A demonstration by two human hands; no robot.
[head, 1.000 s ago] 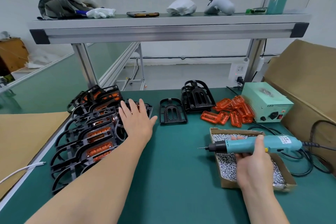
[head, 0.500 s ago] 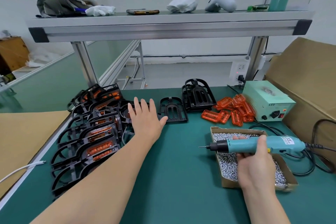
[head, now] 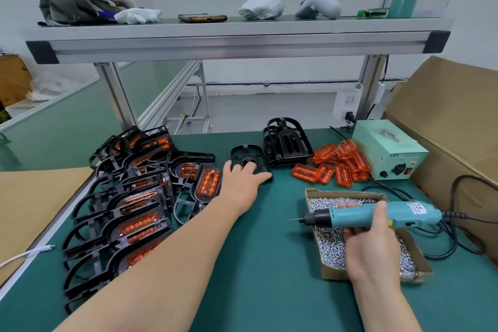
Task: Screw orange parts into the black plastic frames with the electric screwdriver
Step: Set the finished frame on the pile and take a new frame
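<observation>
One empty black frame [head: 245,159] lies flat mid-table, with the left hand [head: 239,186] resting straight fingers on its near end. It looks like light, stiff plastic; pinch its rim. Right hand [head: 369,245] grips the electric screwdriver [head: 361,216].

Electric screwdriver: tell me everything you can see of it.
The electric screwdriver has a teal, plastic-looking body with a white label toward the rear, a black nose and a thin metal bit. It is held almost level in the air, bit pointing left, its body over the cardboard box of screws. The right hand grips its middle, thumb over the top and fingers curled beneath. A black cable leaves its rear end toward the right. The bit touches nothing.
</observation>
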